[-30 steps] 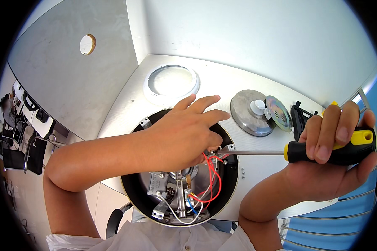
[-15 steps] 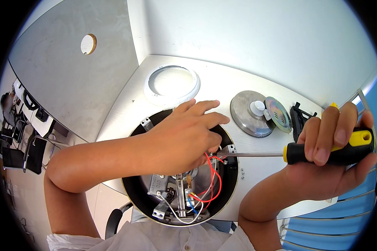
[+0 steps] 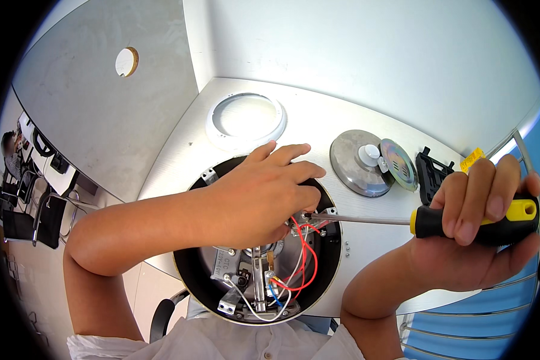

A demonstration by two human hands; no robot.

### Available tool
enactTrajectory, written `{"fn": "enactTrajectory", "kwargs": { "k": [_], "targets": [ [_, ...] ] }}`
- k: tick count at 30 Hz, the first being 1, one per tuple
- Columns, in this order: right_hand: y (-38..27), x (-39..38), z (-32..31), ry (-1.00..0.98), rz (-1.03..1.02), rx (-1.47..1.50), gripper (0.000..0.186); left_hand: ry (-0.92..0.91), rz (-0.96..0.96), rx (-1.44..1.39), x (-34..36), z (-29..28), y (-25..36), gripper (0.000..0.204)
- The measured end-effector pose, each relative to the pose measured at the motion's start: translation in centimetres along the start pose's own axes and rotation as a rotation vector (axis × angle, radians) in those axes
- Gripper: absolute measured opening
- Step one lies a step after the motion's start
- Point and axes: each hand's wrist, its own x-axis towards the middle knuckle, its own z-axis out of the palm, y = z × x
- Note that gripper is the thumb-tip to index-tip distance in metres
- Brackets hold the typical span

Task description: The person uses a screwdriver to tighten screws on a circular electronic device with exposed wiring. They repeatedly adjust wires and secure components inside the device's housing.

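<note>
A round, black-walled appliance housing (image 3: 183,277), likely a rice cooker body, lies with its wired inside facing up. My left hand (image 3: 270,189) reaches over it, three fingers spread; its index finger and thumb bend down around something among the parts, largely hidden by the hand. Red wires (image 3: 314,264) come out beside those fingertips. My right hand (image 3: 477,207) is wrapped around the black and yellow handle of a screwdriver (image 3: 372,220). Its shaft lies nearly level across the housing's right rim, past a metal bracket (image 3: 330,212), with the tip at my left fingertips.
On the white table (image 3: 306,108) a white ring (image 3: 213,129) lies behind the housing. A round metal plate (image 3: 351,162), a thin disc (image 3: 397,162), a black plastic part (image 3: 429,174) and a yellow label (image 3: 472,159) are at the right. Small screws (image 3: 347,249) lie beside the housing.
My right hand and the screwdriver handle have shifted slightly right, uncovering the yellow label. The thumb of my left hand now shows lower, and that hand has moved slightly left.
</note>
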Motion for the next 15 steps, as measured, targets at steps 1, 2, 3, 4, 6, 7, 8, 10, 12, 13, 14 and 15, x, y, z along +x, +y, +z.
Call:
{"fn": "enactTrajectory", "kwargs": {
  "k": [1, 2, 3, 4, 6, 7, 8, 10, 12, 13, 14, 15],
  "targets": [
    [0.11, 0.01, -0.06, 0.001, -0.003, 0.001, 0.043, -0.003, -0.004, 0.013, -0.03, 0.03, 0.05, 0.034],
    [0.21, 0.02, -0.11, -0.010, -0.010, -0.002, 0.043, -0.007, -0.010, 0.018, -0.05, 0.06, 0.11, 0.034],
    [0.29, 0.03, -0.15, -0.006, -0.014, -0.002, 0.043, -0.003, -0.013, 0.039, -0.07, 0.09, 0.18, 0.033],
    [0.35, 0.03, -0.18, -0.016, -0.022, -0.005, 0.043, 0.001, -0.020, 0.051, -0.10, 0.14, 0.26, 0.032],
    [0.32, 0.03, -0.20, -0.016, -0.022, -0.007, 0.043, 0.013, -0.028, 0.069, -0.07, 0.20, 0.33, 0.030],
    [0.21, 0.02, -0.18, -0.007, -0.015, -0.007, 0.043, 0.022, -0.031, 0.077, -0.03, 0.23, 0.35, 0.029],
    [0.15, 0.04, -0.21, -0.013, -0.011, -0.004, 0.043, 0.030, -0.033, 0.080, -0.01, 0.25, 0.35, 0.028],
    [0.03, 0.09, -0.28, -0.004, 0.003, 0.009, 0.042, 0.026, -0.029, 0.086, 0.01, 0.24, 0.32, 0.025],
    [0.03, 0.15, -0.41, -0.005, 0.014, 0.032, 0.042, 0.021, -0.014, 0.094, 0.03, 0.23, 0.27, 0.021],
    [0.10, 0.19, -0.50, -0.003, 0.018, 0.048, 0.041, 0.019, 0.000, 0.102, 0.05, 0.22, 0.26, 0.020],
    [0.18, 0.21, -0.60, -0.006, 0.022, 0.055, 0.041, 0.018, 0.013, 0.110, 0.07, 0.24, 0.26, 0.020],
    [0.27, 0.21, -0.68, 0.008, 0.026, 0.075, 0.041, 0.027, 0.005, 0.098, 0.14, 0.30, 0.27, 0.017]
  ]
}}
